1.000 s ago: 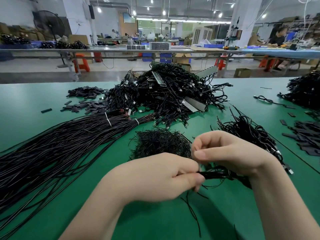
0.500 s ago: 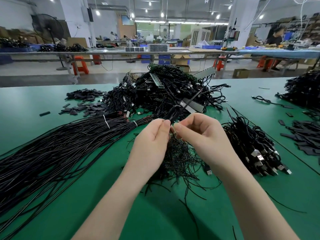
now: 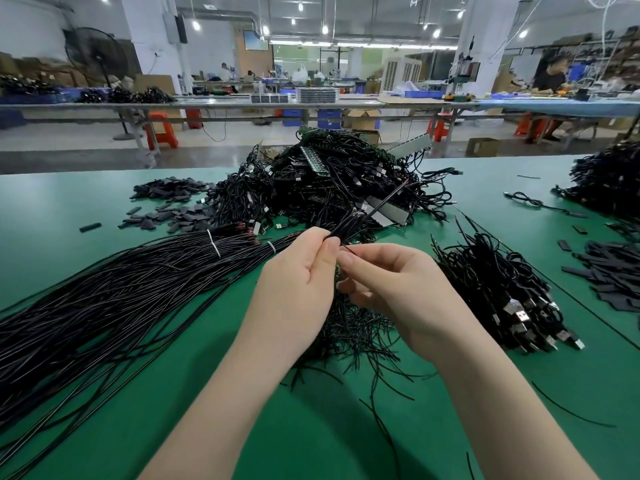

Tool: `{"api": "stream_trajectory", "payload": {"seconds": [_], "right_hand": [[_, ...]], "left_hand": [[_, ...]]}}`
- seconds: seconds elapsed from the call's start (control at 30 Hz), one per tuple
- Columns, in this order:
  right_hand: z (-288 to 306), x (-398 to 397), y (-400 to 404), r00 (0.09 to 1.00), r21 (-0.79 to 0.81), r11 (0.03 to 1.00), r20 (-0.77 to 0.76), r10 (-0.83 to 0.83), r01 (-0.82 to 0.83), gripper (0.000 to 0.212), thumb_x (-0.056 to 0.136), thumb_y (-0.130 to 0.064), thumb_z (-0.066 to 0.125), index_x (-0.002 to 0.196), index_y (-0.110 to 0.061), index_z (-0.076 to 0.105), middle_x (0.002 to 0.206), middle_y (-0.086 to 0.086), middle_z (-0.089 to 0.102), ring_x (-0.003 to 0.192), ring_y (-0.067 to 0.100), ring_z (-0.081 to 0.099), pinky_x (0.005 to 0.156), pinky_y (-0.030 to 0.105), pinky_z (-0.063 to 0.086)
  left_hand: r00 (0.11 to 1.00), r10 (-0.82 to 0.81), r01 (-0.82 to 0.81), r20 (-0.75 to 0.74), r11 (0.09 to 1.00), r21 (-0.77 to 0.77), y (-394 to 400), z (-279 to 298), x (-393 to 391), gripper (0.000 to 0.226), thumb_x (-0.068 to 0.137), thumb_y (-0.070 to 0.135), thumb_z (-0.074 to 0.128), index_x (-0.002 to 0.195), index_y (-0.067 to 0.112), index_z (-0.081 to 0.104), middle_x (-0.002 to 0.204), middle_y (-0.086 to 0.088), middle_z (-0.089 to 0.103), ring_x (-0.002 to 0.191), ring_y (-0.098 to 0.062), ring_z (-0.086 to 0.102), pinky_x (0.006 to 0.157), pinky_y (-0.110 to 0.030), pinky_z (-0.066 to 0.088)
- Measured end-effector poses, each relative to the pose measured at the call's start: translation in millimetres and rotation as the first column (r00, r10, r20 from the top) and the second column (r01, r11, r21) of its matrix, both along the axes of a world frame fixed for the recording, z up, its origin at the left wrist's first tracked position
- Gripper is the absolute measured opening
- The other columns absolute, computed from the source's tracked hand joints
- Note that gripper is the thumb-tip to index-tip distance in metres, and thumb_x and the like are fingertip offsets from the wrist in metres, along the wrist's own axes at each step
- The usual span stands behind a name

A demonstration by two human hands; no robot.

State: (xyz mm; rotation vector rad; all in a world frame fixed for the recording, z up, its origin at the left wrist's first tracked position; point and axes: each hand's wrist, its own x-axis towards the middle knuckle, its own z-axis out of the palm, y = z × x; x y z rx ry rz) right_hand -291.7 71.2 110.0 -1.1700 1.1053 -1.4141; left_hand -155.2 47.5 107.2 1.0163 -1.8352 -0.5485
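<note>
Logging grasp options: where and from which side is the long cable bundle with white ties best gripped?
Probably the long cable bundle is best taken beside its white ties, where the strands are cinched narrow; towards the left they fan out loose on the table. Come from above, grip closing across the strands.

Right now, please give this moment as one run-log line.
left hand grip: pinches coiled cable | right hand grip: pinches thin black strand | place: above green table

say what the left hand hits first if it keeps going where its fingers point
Likely the big tangled cable heap beyond the left hand; the gap between looks free, though depth is unclear.
</note>
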Motion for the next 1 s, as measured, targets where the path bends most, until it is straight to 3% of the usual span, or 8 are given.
{"api": "stream_trajectory", "payload": {"seconds": [0.17, 0.23, 0.47, 0.63, 0.77, 0.87, 1.0], "right_hand": [[-3, 3, -1, 0.999, -0.035, 0.998, -0.018, -0.044, 0.043, 0.009, 0.072, -0.028, 0.079, 0.077, -0.022, 0.076, 0.079, 0.004, 0.075, 0.072, 0.013, 0.072, 0.058, 0.018, 0.052], [-3, 4, -1, 0.999, -0.025, 0.999, 0.001, -0.038, 0.039, 0.010, 0.070, -0.029, 0.079, 0.076, -0.022, 0.077, 0.077, 0.003, 0.075, 0.068, 0.013, 0.071, 0.057, 0.018, 0.052], [-3, 4, -4, 0.968, 0.161, 0.983, 0.246, 0.045, -0.087, 0.014, 0.064, -0.023, 0.078, 0.075, -0.014, 0.080, 0.068, 0.002, 0.067, 0.056, 0.011, 0.062, 0.056, 0.020, 0.055], [-8, 8, -6, 0.940, 0.158, 0.982, 0.338, 0.046, -0.105, 0.012, 0.065, -0.023, 0.078, 0.073, -0.015, 0.079, 0.067, 0.000, 0.065, 0.057, 0.009, 0.062, 0.059, 0.019, 0.055], [-9, 11, -8, 0.898, 0.168, 0.977, 0.438, 0.042, -0.128, 0.011, 0.064, -0.019, 0.077, 0.073, -0.013, 0.079, 0.076, 0.007, 0.071, 0.063, 0.011, 0.066, 0.061, 0.020, 0.056], [-9, 11, -8, 0.920, 0.095, 0.995, 0.392, 0.002, -0.043, 0.009, 0.064, -0.017, 0.077, 0.071, -0.012, 0.078, 0.069, 0.005, 0.070, 0.060, 0.009, 0.065, 0.059, 0.017, 0.054], [-11, 12, -7, 0.972, -0.060, 0.995, 0.224, -0.066, 0.082, 0.003, 0.080, -0.007, 0.073, 0.082, -0.005, 0.072, 0.069, 0.005, 0.068, 0.062, 0.012, 0.062, 0.059, 0.018, 0.051]], "left_hand": [[0.997, 0.038, -0.038, 0.069, 0.999, 0.000, -3, 0, 1, 0.028, 0.100, 0.034, 0.040, 0.079, 0.019, 0.048, 0.068, 0.015, 0.052, 0.060, -0.008, 0.045, 0.055, -0.020, 0.034], [0.997, 0.038, -0.039, 0.067, 0.999, 0.004, -3, -1, 2, 0.030, 0.100, 0.036, 0.039, 0.076, 0.020, 0.045, 0.064, 0.015, 0.050, 0.058, -0.008, 0.043, 0.054, -0.021, 0.033], [0.962, 0.182, -0.169, 0.204, 0.982, -0.082, 0, -4, -3, 0.029, 0.100, 0.038, 0.032, 0.080, 0.019, 0.043, 0.072, 0.003, 0.051, 0.072, -0.021, 0.051, 0.063, -0.038, 0.037], [0.953, 0.225, -0.196, 0.201, 0.969, -0.153, 2, -4, -4, 0.028, 0.098, 0.038, 0.031, 0.079, 0.022, 0.045, 0.071, 0.006, 0.050, 0.069, -0.017, 0.050, 0.059, -0.036, 0.034], [0.985, 0.161, -0.157, 0.059, 0.986, -0.063, 1, -8, -6, 0.027, 0.101, 0.035, 0.039, 0.084, 0.022, 0.054, 0.070, 0.007, 0.057, 0.069, -0.009, 0.053, 0.062, -0.030, 0.040], [0.995, 0.092, -0.092, -0.046, 0.996, 0.007, -1, -10, -8, 0.031, 0.101, 0.033, 0.041, 0.076, 0.020, 0.054, 0.071, 0.010, 0.060, 0.066, -0.007, 0.052, 0.058, -0.021, 0.040], [0.991, 0.121, -0.124, -0.049, 0.989, -0.078, -3, -11, -7, 0.030, 0.100, 0.037, 0.042, 0.082, 0.020, 0.060, 0.065, 0.009, 0.058, 0.065, -0.010, 0.054, 0.064, -0.032, 0.046]]}}
